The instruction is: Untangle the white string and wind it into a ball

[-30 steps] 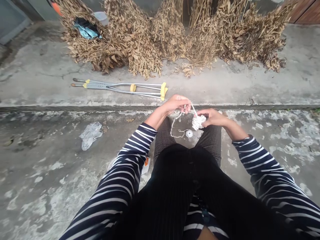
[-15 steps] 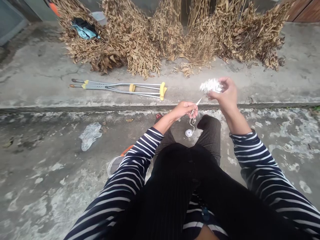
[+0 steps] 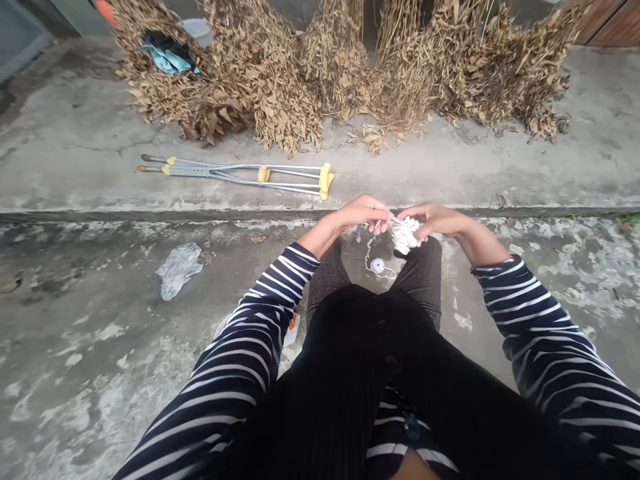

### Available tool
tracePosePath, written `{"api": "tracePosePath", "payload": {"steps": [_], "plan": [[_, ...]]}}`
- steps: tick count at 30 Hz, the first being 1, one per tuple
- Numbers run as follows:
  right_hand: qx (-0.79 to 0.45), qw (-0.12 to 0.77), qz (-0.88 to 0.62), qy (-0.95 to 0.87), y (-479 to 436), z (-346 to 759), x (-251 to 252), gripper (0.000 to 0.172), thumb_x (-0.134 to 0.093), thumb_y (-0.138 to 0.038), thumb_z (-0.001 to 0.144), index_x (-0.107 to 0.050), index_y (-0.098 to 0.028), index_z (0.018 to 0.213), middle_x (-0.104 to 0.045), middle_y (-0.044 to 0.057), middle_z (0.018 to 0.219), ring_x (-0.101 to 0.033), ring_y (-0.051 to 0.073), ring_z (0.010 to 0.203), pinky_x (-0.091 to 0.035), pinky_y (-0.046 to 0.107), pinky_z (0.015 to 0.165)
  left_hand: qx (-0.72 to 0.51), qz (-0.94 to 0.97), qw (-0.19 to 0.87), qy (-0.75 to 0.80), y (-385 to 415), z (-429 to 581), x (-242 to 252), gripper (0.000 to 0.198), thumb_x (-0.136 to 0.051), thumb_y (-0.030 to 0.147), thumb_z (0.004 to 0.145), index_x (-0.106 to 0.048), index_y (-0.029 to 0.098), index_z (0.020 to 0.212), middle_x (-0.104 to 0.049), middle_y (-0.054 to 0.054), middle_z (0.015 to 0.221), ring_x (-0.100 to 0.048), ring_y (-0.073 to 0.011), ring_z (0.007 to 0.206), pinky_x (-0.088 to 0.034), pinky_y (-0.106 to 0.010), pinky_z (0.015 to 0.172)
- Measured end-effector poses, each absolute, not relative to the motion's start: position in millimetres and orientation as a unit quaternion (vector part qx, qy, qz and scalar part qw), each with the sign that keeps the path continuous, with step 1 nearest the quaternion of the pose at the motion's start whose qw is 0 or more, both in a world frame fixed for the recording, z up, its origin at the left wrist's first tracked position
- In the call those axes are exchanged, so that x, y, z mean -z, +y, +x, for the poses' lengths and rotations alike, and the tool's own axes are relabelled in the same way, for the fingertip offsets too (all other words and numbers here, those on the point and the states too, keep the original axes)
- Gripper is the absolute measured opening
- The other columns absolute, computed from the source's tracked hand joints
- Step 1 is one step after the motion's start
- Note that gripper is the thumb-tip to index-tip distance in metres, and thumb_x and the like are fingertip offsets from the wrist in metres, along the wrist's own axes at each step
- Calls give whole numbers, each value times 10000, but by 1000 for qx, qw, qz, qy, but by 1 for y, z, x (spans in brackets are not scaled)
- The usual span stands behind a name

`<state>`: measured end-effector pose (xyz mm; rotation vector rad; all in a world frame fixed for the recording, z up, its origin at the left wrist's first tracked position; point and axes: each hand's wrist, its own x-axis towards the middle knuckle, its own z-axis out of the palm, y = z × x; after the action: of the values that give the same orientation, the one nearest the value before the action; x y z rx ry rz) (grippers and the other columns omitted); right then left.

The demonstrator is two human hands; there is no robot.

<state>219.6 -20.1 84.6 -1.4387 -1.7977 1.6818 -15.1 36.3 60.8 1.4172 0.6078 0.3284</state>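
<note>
In front of my knees, my left hand (image 3: 367, 212) is closed, its fingertips pinching a thin white cord (image 3: 369, 247). The cord hangs down toward a small white spool (image 3: 377, 266) on the ground between my feet. My right hand (image 3: 436, 220) grips a white bundle (image 3: 405, 235) that looks like many short loops or strips gathered together. Both hands are close, and the bundle's upper left edge meets the fingertips of my left hand. What exactly the bundle is made of is too small to tell.
A pair of grey crutches (image 3: 240, 173) with yellow pads lies on the concrete step (image 3: 90, 190). Dried leafy stalks (image 3: 280, 80) line the back, with a black and blue cloth (image 3: 170, 53) on them. A crumpled clear plastic bag (image 3: 180, 270) is at left.
My right hand has come down and toward me with the white bundle, bringing it against my left fingertips. The taut stretch between the hands is gone, and the cord below hangs differently.
</note>
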Motion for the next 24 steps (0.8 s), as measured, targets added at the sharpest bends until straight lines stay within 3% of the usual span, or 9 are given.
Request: {"api": "tracePosePath", "payload": {"steps": [3, 6, 11, 15, 17, 20, 24], "plan": [[-705, 234, -438, -507, -31, 228, -83, 460, -781, -182, 518, -759, -196, 977, -729, -8, 732, -587, 121, 518, -488, 229, 449, -170, 614, 724, 263, 37, -16, -59, 329, -760, 336, 878, -694, 76, 687, -684, -81, 633, -605, -96, 502, -432, -201, 499], [-711, 365, -415, -436, -37, 228, -82, 433, -799, -207, 512, -703, -170, 933, -699, -7, 685, -575, 124, 464, -481, 238, 404, -202, 575, 747, 265, 37, -16, -50, 370, -790, 404, 859, -670, 77, 733, -679, -68, 642, -616, -99, 510, -424, -192, 478], [-598, 496, -473, -415, -26, 214, -106, 408, -820, -188, 541, -645, -192, 909, -674, 0, 744, -635, 165, 593, -545, 280, 476, -227, 545, 764, 258, 27, -11, -37, 423, -781, 496, 855, -665, 90, 825, -693, -58, 701, -651, -111, 559, -433, -189, 471], [-395, 571, -560, -451, -6, 201, -109, 465, -832, -173, 543, -558, -229, 913, -639, 7, 878, -621, 178, 728, -569, 317, 577, -206, 582, 742, 262, 13, -5, -46, 396, -735, 476, 896, -656, 100, 798, -680, -42, 666, -630, -96, 537, -442, -188, 481], [-275, 551, -603, -507, 0, 197, -95, 523, -829, -127, 505, -524, -231, 916, -606, 11, 902, -593, 191, 800, -575, 362, 695, -211, 601, 725, 263, 9, -6, -53, 337, -710, 409, 917, -656, 103, 788, -679, -36, 656, -621, -89, 531, -441, -184, 487], [-174, 439, -634, -612, -4, 195, -64, 466, -762, -113, 542, -543, -210, 941, -609, 42, 956, -586, 237, 906, -534, 443, 890, -188, 640, 690, 281, 10, -13, -61, 245, -667, 264, 922, -665, 97, 742, -682, -36, 634, -600, -79, 508, -423, -177, 482], [-158, 325, -630, -687, -22, 200, -30, 500, -681, -124, 595, -607, -216, 1080, -636, 93, 1098, -604, 301, 1002, -512, 462, 908, -157, 665, 663, 304, 19, -26, -69, 229, -627, 168, 910, -685, 89, 703, -690, -41, 627, -613, -76, 523, -419, -168, 493]]}}
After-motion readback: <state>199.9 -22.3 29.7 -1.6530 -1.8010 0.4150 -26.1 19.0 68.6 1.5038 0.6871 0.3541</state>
